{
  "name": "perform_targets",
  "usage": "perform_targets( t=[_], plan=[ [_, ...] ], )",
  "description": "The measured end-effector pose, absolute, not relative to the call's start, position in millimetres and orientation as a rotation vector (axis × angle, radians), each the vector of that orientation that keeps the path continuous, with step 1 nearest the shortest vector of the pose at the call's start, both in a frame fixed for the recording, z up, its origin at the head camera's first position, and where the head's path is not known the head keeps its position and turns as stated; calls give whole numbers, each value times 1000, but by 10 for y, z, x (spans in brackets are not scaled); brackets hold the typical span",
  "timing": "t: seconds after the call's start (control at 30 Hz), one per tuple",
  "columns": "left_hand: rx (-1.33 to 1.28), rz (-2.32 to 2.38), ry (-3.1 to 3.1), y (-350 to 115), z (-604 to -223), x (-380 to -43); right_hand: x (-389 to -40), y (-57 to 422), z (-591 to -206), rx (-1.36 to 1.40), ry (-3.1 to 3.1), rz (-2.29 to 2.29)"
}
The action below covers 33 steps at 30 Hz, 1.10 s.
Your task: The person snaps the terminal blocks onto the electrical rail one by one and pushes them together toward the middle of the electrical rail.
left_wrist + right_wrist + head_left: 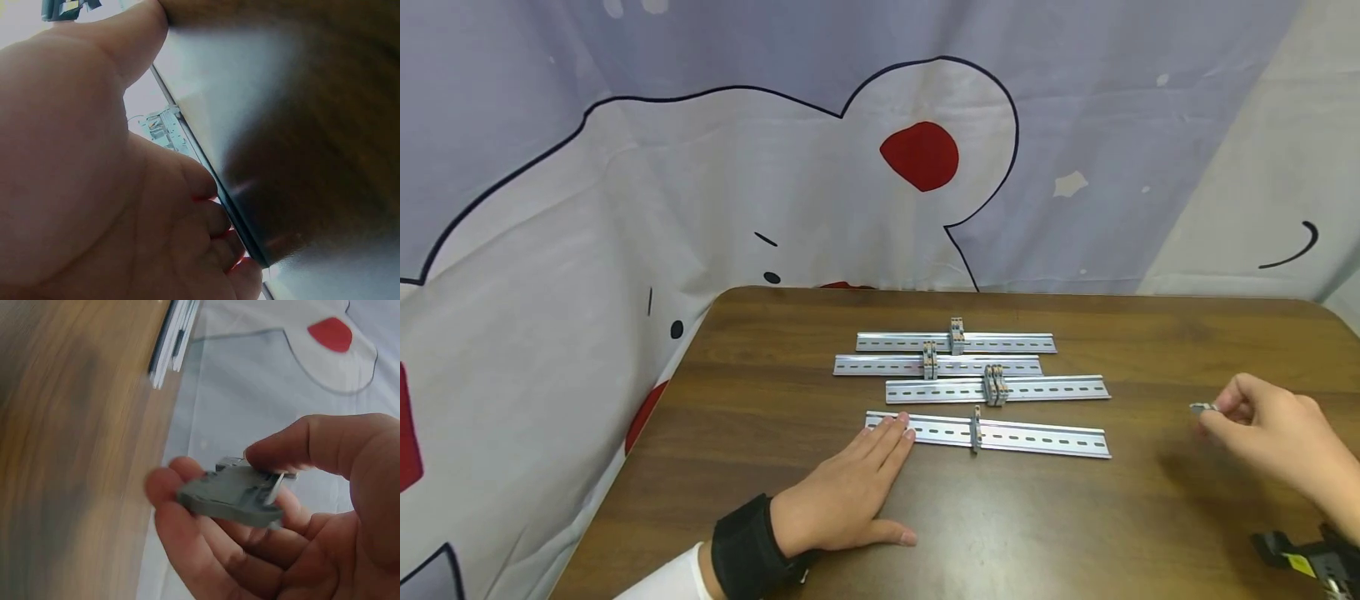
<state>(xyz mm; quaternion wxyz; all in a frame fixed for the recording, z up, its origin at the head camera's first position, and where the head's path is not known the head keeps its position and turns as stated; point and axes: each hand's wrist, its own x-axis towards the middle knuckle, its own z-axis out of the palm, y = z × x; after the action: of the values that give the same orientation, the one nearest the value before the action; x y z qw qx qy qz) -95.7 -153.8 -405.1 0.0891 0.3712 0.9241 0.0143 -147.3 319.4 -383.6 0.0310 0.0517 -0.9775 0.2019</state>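
Note:
My left hand lies with straight fingers, fingertips on the left end of the nearest slotted DIN rail. A thin grey terminal block is mounted near the middle of that rail. Off to the right, over the table, my right hand pinches another grey terminal block between thumb and fingers. The right wrist view shows this block's flat side, with a metal part at its edge. In the left wrist view, the palm covers much of the rail.
Behind the nearest rail lie three more DIN rails, each carrying a small group of terminal blocks. The brown wooden table ends at a printed cloth. A black wrist mount shows at lower right.

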Motion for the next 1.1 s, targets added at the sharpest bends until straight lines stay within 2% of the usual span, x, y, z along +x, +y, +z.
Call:
perform_targets(
  t=[0.33, 0.77, 1.1],
  plan=[
    [1108, 51, 2743, -1532, -4057, -957, -1554, 2837, -3817, 229, -2922, 710],
    [1091, 63, 2726, -1544, -4041, -961, -1554, 2462, -3881, 511, -2879, 794],
    [1111, 35, 2738, -1535, -4055, -967, -1506, 2338, -3928, 419, -3022, 762]
  ],
)
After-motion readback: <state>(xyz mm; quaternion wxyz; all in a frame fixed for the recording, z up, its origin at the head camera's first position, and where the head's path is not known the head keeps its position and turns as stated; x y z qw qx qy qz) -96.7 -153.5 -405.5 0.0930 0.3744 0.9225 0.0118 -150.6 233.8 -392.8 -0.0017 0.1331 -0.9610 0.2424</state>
